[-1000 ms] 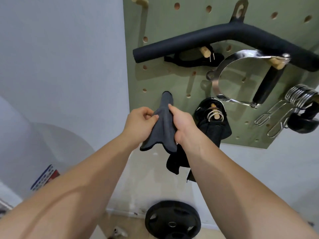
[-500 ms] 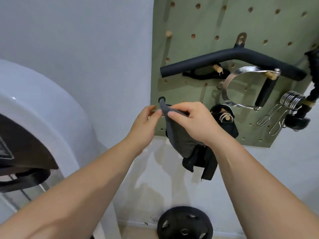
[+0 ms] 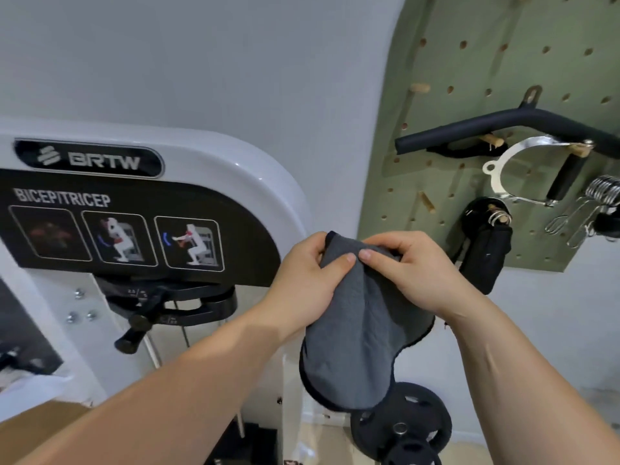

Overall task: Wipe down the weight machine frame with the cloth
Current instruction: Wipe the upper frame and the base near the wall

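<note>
The grey cloth [image 3: 362, 323] with its dark edging is up in the air in front of the person, gathered at the top and hanging down in a loose fold. It is not touching the machine. Both hands have hold of its upper edge. The left hand [image 3: 302, 283] has its fingers curled round the left side with the thumb pressed on the front. The right hand [image 3: 416, 273] pinches the right side between thumb and bent fingers. The two thumb tips sit just beside each other on the fabric.

To the left of the hands stands the weight machine frame [image 3: 255, 169], a white rounded shroud. It carries a black panel [image 3: 141, 226] that reads BRTW and BICEP/TRICEP above three small exercise pictures. A black lever [image 3: 134, 333] sticks out under that panel.

To the right, a green pegboard [image 3: 496, 68] is fixed on the wall. A black padded bar [image 3: 469, 127], a chrome stirrup handle [image 3: 516, 176], spring collars [image 3: 604, 193] and a black strap [image 3: 486, 253] hang from its wooden pegs. Below the cloth, low by the wall, is a black weight plate [image 3: 419, 427].
</note>
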